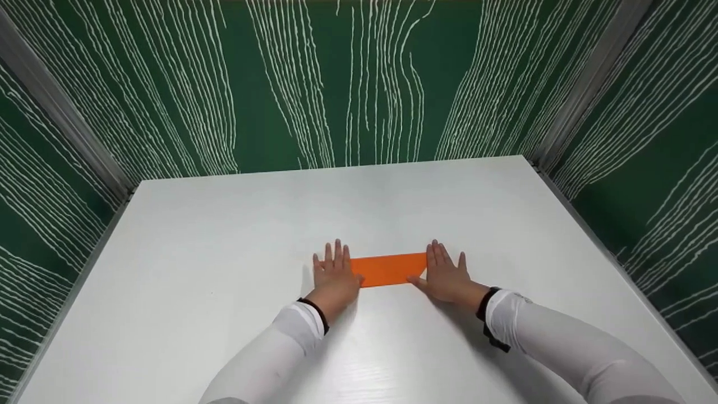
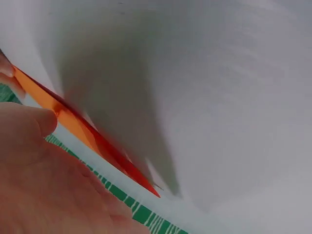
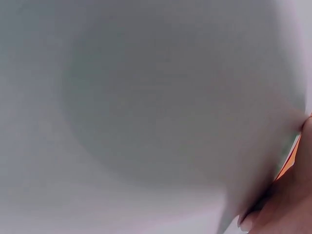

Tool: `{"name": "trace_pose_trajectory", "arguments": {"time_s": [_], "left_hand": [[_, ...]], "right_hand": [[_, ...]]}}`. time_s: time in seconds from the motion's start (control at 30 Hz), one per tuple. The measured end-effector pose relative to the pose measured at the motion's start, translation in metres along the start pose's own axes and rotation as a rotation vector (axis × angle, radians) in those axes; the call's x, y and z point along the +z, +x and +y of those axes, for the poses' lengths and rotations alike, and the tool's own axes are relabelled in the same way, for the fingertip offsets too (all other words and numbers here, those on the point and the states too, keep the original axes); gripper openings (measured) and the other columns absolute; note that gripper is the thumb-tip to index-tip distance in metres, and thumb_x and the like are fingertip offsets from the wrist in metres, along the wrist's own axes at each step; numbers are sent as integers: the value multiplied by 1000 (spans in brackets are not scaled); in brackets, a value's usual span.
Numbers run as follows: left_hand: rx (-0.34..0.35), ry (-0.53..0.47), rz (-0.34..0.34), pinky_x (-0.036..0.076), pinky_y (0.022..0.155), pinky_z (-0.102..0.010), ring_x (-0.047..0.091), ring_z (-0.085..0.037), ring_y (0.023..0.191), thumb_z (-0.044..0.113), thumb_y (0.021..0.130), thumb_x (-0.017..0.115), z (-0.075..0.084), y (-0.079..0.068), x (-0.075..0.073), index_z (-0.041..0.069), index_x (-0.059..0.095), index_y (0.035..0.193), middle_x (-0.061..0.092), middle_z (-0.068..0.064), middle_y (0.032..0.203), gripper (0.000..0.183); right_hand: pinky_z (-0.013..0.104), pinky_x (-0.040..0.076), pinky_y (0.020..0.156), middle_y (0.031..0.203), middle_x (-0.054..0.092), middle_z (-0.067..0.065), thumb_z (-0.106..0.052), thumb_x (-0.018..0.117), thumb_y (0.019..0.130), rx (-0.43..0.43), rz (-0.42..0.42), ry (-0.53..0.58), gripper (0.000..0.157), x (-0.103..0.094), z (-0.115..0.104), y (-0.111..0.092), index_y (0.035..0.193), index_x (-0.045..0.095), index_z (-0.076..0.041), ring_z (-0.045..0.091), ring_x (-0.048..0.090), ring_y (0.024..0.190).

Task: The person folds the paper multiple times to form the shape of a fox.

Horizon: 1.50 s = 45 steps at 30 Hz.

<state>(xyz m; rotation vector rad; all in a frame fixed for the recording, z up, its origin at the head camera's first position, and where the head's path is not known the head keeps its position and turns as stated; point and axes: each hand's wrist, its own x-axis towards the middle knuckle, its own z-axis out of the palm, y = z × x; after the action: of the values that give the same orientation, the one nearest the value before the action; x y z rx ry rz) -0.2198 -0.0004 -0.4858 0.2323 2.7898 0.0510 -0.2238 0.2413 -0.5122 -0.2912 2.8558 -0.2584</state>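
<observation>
Head view: long, narrow strip of bright orange paper (image 1: 387, 270)

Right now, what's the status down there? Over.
Left hand, right hand: outstretched, at opposite ends of orange paper. Paper on white table. Nothing visible in the way.

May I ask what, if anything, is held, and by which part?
Nothing is held; the left grip and right grip touch opposite ends of a long orange paper strip.
</observation>
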Motion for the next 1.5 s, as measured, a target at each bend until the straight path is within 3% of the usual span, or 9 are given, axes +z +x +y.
{"name": "trace_pose_trajectory", "arguments": {"time_s": [0.13,0.23,0.43,0.63,0.8,0.97,1.03,1.17,1.5], "left_hand": [[199,-28,-2,3,120,-51,-5,-26,151,51,102,34,6,4,0,14,2,157,-5,-2,164,74],[261,-27,-9,4,120,-51,-4,-26,151,54,102,31,5,6,2,14,3,157,-3,-1,164,74],[260,-9,19,6,120,-53,-2,-27,151,54,102,27,7,5,3,14,5,157,0,-2,165,72],[223,-7,-2,5,120,-52,-3,-25,152,53,102,27,11,4,8,16,6,157,0,-1,165,70],[210,17,-18,3,120,-52,-6,-23,151,55,102,25,11,11,11,18,2,157,-4,1,164,71],[198,16,-42,-2,120,-52,-14,-22,150,60,100,21,9,26,20,21,-7,156,-13,4,163,74],[193,6,-55,-3,119,-53,-15,-22,150,61,99,22,8,29,23,22,-8,156,-14,5,163,75],[177,-14,-70,-3,119,-53,-16,-22,149,61,99,25,8,31,28,23,-8,156,-14,5,163,76],[175,-14,-66,-3,119,-53,-14,-22,150,61,99,26,8,32,30,23,-6,156,-12,5,163,76]], "right_hand": [[70,-1,110,159,3,29,-60,41,96,0,9,-3,97,-2,0,1,150,6,12,43,6,148],[69,-2,111,159,3,29,-60,41,97,-5,13,-15,96,-3,-1,3,150,7,13,43,6,148],[67,0,113,158,6,30,-58,42,97,-16,32,-40,94,-2,0,4,149,8,13,44,8,147],[67,6,113,156,17,31,-57,43,96,-31,30,-130,92,-6,-2,4,148,17,15,45,19,145],[64,24,109,147,34,33,-54,51,94,-52,-4,-168,87,-27,-10,11,146,28,11,48,35,135],[56,44,91,119,55,24,-49,56,95,-81,-20,-133,57,-53,-21,26,122,53,2,43,54,109],[54,46,89,116,56,23,-44,56,96,-93,-35,-104,49,-58,-26,33,117,56,1,41,56,107],[52,48,93,123,57,24,-35,56,96,-110,-93,-66,47,-62,-33,47,126,57,2,37,57,111],[43,50,80,103,64,15,-24,56,93,-93,-171,-97,28,-65,-40,56,109,64,-2,24,57,88]]}}
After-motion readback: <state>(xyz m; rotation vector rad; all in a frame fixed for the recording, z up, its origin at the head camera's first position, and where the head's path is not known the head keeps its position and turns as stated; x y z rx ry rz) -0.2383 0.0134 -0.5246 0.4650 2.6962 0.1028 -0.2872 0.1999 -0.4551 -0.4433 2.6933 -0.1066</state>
